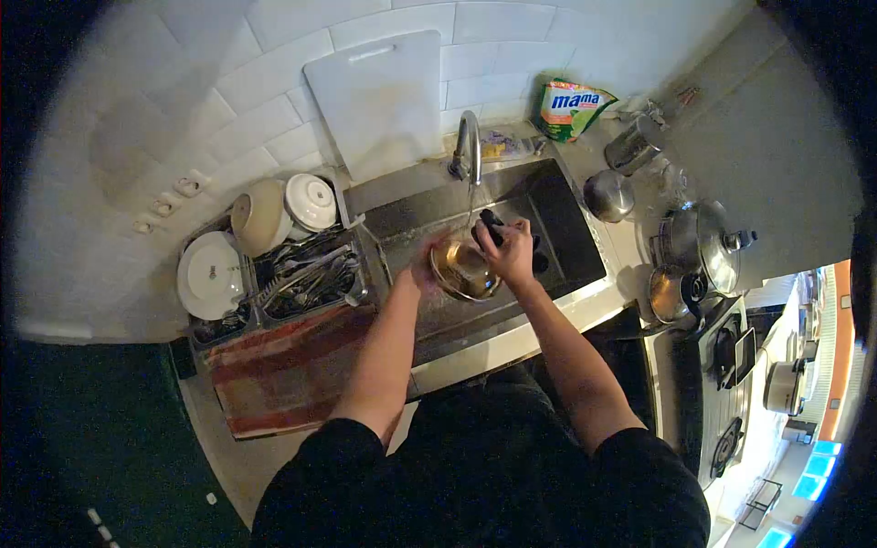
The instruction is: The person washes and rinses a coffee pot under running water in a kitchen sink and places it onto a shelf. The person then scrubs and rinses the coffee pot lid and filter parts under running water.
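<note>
A shiny, round metal pot [464, 267] with golden reflections is held over the sink [571, 224], beneath the faucet [470, 146]. Thin running water falls from the spout toward it. My right hand [513, 251] is closed around a black handle-like part [490, 225] at the pot's upper right. On the opposite side, my left hand [424, 270] grips the pot's rim, its fingers partly hidden and a little blurred. More dark material shows in the sink behind my right hand, too obscured to name.
Left of the sink, a dish rack [260, 315] holds plates, bowls and cutlery, beside a striped cloth [292, 370]. A cutting board [379, 105] leans on the wall. At right are a green soap pouch [568, 110], a lidded pot [699, 245] and a stove [722, 393].
</note>
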Action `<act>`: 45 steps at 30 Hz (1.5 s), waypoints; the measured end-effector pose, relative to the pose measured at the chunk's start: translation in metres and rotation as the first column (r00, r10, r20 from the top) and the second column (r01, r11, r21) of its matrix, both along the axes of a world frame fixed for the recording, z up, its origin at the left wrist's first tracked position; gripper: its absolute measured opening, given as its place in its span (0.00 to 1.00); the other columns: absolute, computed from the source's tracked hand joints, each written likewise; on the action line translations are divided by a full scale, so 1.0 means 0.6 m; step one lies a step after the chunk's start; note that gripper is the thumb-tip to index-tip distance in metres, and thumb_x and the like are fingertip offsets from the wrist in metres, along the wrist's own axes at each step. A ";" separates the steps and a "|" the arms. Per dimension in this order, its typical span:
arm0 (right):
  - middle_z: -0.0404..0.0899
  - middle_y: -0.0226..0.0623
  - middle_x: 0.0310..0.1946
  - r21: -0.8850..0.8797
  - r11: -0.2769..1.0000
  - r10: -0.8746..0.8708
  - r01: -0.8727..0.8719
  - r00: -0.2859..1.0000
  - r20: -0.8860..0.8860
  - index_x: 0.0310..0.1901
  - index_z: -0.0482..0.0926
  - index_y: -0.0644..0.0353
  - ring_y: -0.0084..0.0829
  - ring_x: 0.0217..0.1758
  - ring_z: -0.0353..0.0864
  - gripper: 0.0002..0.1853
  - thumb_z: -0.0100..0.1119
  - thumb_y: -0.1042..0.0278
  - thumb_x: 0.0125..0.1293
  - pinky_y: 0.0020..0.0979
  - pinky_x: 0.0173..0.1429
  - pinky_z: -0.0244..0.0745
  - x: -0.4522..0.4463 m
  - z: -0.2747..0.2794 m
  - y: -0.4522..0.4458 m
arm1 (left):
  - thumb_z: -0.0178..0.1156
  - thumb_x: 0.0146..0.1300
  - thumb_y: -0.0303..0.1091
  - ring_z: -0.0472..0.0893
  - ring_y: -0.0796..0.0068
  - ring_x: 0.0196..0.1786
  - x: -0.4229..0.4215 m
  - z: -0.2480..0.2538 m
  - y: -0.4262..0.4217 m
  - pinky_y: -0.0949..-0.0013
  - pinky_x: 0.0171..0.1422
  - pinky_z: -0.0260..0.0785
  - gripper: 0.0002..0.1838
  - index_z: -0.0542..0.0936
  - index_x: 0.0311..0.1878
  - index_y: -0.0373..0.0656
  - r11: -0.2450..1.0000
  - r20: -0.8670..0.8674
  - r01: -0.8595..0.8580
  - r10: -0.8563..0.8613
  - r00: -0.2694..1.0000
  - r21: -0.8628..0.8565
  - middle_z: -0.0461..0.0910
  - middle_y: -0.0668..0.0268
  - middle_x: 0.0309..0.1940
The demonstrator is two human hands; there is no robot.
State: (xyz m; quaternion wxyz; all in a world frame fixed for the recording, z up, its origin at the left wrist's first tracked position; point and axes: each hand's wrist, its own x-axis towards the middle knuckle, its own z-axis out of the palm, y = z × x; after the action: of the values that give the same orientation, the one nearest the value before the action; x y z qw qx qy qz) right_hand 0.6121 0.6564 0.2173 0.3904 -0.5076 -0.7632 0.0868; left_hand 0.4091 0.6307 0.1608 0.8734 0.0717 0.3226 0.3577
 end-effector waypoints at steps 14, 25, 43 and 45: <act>0.89 0.51 0.34 -0.238 0.910 0.395 -0.339 0.882 0.255 0.43 0.88 0.65 0.54 0.48 0.88 0.19 0.66 0.53 0.67 0.50 0.65 0.80 -0.050 0.046 0.050 | 0.56 0.70 0.67 0.80 0.55 0.69 0.026 -0.105 -0.096 0.48 0.72 0.75 0.38 0.76 0.73 0.49 0.850 0.078 -0.525 0.527 0.846 -0.047 0.80 0.61 0.68; 0.90 0.50 0.31 -0.608 0.778 0.281 -0.161 0.954 0.107 0.38 0.88 0.69 0.46 0.35 0.92 0.29 0.62 0.42 0.74 0.41 0.43 0.83 -0.072 0.053 0.108 | 0.71 0.66 0.40 0.72 0.59 0.75 0.057 -0.117 -0.050 0.55 0.78 0.65 0.35 0.71 0.75 0.49 0.552 -0.183 -0.662 0.820 0.543 0.507 0.72 0.60 0.72; 0.85 0.40 0.58 -0.644 0.470 -0.694 -0.603 0.198 -0.692 0.70 0.75 0.57 0.44 0.58 0.87 0.30 0.49 0.39 0.83 0.50 0.66 0.83 0.085 -0.219 0.034 | 0.56 0.78 0.53 0.83 0.60 0.56 0.092 -0.080 0.048 0.58 0.64 0.71 0.26 0.81 0.66 0.42 0.770 -0.638 -0.197 0.620 0.456 0.607 0.85 0.56 0.51; 0.84 0.39 0.61 -0.619 0.375 -0.760 -0.690 0.153 -0.631 0.69 0.77 0.53 0.45 0.63 0.85 0.30 0.46 0.37 0.83 0.51 0.69 0.80 0.101 -0.255 0.029 | 0.57 0.76 0.53 0.83 0.58 0.56 0.103 -0.052 0.039 0.57 0.64 0.71 0.26 0.84 0.62 0.42 0.828 -0.688 -0.174 0.543 0.481 0.532 0.86 0.56 0.51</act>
State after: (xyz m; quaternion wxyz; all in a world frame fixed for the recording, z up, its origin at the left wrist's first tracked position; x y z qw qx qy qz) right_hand 0.6726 0.6738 0.0644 0.4168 -0.4490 -0.0737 0.7869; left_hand 0.4709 0.6541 0.1295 0.4912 0.3307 0.6174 0.5179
